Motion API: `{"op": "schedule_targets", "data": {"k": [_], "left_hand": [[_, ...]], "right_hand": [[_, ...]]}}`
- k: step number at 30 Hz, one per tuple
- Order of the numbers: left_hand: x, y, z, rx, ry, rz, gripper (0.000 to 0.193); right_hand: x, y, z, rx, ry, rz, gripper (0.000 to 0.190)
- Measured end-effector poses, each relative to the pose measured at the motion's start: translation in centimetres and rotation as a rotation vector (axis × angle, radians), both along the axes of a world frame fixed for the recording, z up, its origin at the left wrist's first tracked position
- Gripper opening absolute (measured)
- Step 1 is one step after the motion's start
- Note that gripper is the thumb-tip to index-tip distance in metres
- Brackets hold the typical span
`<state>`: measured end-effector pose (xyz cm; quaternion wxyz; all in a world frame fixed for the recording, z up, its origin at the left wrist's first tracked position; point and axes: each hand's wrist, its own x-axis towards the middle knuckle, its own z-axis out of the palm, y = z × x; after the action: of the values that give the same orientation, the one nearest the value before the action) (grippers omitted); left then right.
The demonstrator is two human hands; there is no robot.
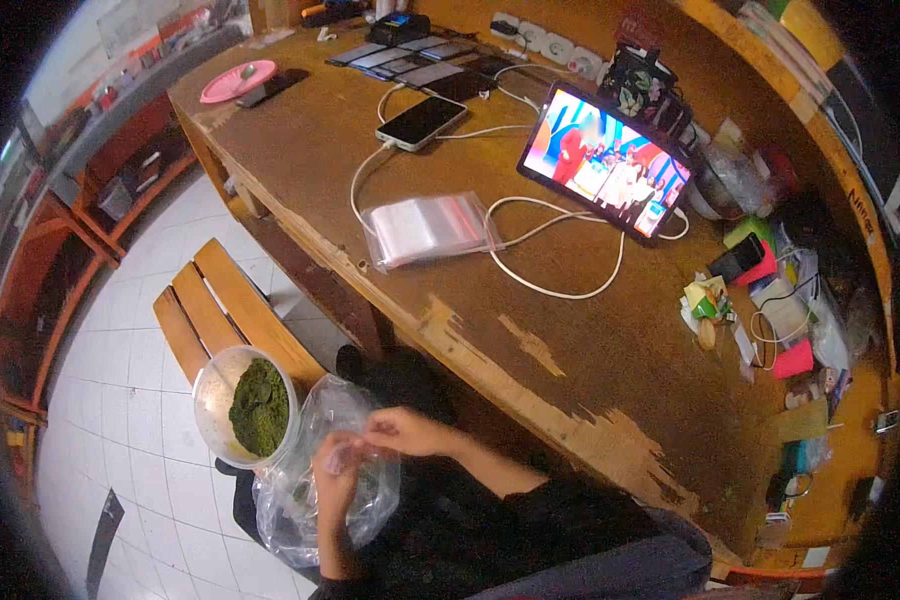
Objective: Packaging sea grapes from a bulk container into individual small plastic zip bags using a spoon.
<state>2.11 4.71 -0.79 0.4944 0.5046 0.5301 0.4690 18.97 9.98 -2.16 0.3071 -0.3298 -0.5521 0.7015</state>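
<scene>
My left hand (335, 472) holds a small clear plastic bag (337, 459), seen as a pale, pinkish film at its fingers. At the bag's upper edge, my right hand (409, 433) pinches with its fingertips against those of the left; the exact grip is blurred. Below and around both hands spreads a large clear plastic bag (289, 517), crumpled, with some greenish bits showing through. Left of the hands, a round translucent plastic tub (208, 409) rests on a slatted wooden bench. Inside it is green powder (262, 420), heaped to one side with a hollow in it.
A pack of small zip-lock bags (427, 229) lies on the worn wooden table (450, 322). Behind it are a smartphone (422, 122), white cables and a lit tablet (607, 161). A pink plate (232, 81) stands far left. The wooden bench (225, 300) sits beside the table.
</scene>
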Motion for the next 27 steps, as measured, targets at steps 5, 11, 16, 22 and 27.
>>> {"op": "schedule_targets", "data": {"k": [5,11,16,22,27], "left_hand": [[-0.3,0.0,-1.0,0.041,0.236,0.006,0.017],[-1.1,-0.1,0.5,0.042,0.464,-0.1,0.018],[-2.0,-0.3,-0.6,0.099,0.393,-0.142,0.02],[-1.6,0.0,-1.1,0.252,0.529,-0.002,0.018],[-0.4,0.1,1.0,0.412,0.691,0.14,0.014]], "right_hand": [[-0.8,-0.7,-0.2,0.446,-0.335,0.033,0.02],[-1.5,-1.7,2.1,0.54,-0.391,-0.118,0.018],[-0.9,-0.6,1.0,0.66,-0.426,0.035,0.019],[-1.8,-1.3,0.5,0.86,-0.5,-0.224,0.014],[-2.0,-1.0,2.8,0.925,-0.646,-0.329,0.017]]}}
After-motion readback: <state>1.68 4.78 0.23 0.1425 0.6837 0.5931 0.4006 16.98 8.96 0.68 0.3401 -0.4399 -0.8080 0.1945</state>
